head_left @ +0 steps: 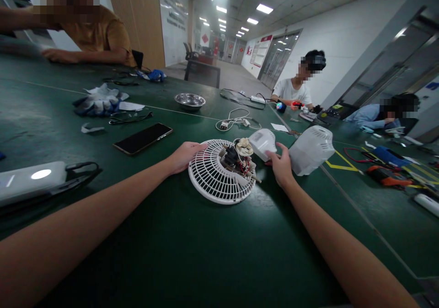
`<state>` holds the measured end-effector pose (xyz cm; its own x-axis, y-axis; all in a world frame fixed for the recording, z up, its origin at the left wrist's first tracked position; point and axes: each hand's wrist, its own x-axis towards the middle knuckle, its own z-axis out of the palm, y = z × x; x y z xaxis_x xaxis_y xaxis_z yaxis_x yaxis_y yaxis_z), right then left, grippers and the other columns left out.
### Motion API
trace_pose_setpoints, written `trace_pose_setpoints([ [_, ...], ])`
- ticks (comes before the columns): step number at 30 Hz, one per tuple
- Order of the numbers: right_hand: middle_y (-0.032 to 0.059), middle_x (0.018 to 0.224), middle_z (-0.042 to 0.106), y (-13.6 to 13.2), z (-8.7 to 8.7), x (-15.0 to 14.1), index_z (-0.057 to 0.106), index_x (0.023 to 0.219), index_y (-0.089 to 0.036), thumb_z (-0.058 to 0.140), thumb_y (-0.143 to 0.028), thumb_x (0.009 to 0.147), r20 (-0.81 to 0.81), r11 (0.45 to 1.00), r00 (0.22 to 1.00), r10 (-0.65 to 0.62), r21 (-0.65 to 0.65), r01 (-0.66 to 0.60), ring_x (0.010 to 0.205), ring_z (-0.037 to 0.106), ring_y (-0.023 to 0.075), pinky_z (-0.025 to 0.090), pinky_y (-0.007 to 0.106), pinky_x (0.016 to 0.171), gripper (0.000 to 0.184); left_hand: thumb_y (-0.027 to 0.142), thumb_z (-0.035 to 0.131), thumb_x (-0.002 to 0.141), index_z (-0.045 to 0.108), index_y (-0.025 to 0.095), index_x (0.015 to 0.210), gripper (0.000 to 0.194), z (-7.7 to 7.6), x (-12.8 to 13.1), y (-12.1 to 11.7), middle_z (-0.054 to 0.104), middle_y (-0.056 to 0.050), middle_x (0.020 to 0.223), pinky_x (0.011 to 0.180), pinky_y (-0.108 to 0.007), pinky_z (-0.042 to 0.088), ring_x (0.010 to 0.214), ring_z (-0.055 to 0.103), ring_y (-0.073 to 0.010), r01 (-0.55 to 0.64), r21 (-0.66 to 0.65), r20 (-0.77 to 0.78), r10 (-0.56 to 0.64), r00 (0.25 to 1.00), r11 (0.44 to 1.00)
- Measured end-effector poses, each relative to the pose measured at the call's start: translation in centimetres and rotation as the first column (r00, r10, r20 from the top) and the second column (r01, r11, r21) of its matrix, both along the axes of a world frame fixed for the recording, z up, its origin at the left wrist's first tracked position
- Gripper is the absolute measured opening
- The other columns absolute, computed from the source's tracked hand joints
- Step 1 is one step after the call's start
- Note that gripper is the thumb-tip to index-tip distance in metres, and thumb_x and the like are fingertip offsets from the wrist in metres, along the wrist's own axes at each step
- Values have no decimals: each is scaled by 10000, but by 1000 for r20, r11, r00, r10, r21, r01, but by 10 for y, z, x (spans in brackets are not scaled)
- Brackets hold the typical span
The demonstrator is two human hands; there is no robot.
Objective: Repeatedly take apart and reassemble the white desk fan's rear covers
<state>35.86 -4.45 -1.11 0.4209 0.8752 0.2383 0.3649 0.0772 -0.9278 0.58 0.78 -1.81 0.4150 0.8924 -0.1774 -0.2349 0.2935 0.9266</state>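
Crowding your right hand (282,165): boxy white vented plastic housing (308,151). Coiled white cable (224,126) lies beyond; flat black phone (143,138) left. Your left hand (187,156) has its grip narrow on a round white plastic fan grille (214,184), centre of the green surface (206,248), exposed-motor side up, axis roughly upright. Right grip holds a small rounded white plastic cover (261,142).

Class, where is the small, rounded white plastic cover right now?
In the head view, right of centre, the cover touches the right hand, between the round white plastic grille and the larger white slotted housing.
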Motion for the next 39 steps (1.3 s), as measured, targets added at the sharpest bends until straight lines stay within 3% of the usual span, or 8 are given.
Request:
trace_pose_setpoints([
  [3,52,944,704,-3,7,3,507,1235,-272,489,-661,816,-340,989,931,130,-22,-146,748,698,252,581,407,659,572,229,677,945,774,127,954,141,3,0,-2,779,-113,937,754,-286,602,789,733,-165,11,1,-10,-11,1000,1000],
  [6,69,983,717,-7,10,5,535,1133,-281,411,-707,834,-437,961,867,239,-24,-277,838,713,267,584,418,696,535,227,674,948,770,124,950,141,4,0,-3,779,-114,931,744,-285,606,780,734,-164,6,3,-15,-6,1000,1000],
  [11,64,968,721,-10,10,1,524,1115,-286,482,-651,847,-597,955,771,222,-27,-296,878,717,265,592,425,752,454,250,686,943,776,143,952,140,1,-2,-1,781,-119,953,752,-312,616,805,739,-183,32,9,-9,-31,999,999],
  [15,60,955,730,-11,13,-3,535,1133,-287,501,-579,878,-724,957,665,183,-23,-288,826,723,244,602,374,686,390,248,683,946,771,131,952,146,1,-1,-1,781,-123,958,768,-313,613,798,737,-178,22,6,-6,-22,1000,1000],
  [25,79,891,741,-13,18,-6,589,1119,-272,449,-483,938,-812,959,560,164,-2,-284,736,733,221,624,316,594,311,197,623,980,757,105,973,162,6,1,-5,783,-124,957,773,-295,604,797,742,-171,11,4,-19,-10,1000,1000],
  [39,82,885,751,-11,15,-3,579,1129,-264,474,-482,927,-788,951,580,208,25,-307,726,745,222,624,311,594,315,210,640,972,758,119,976,149,3,0,-3,782,-114,976,804,-307,600,831,739,-174,20,13,-16,-20,1000,1000],
])
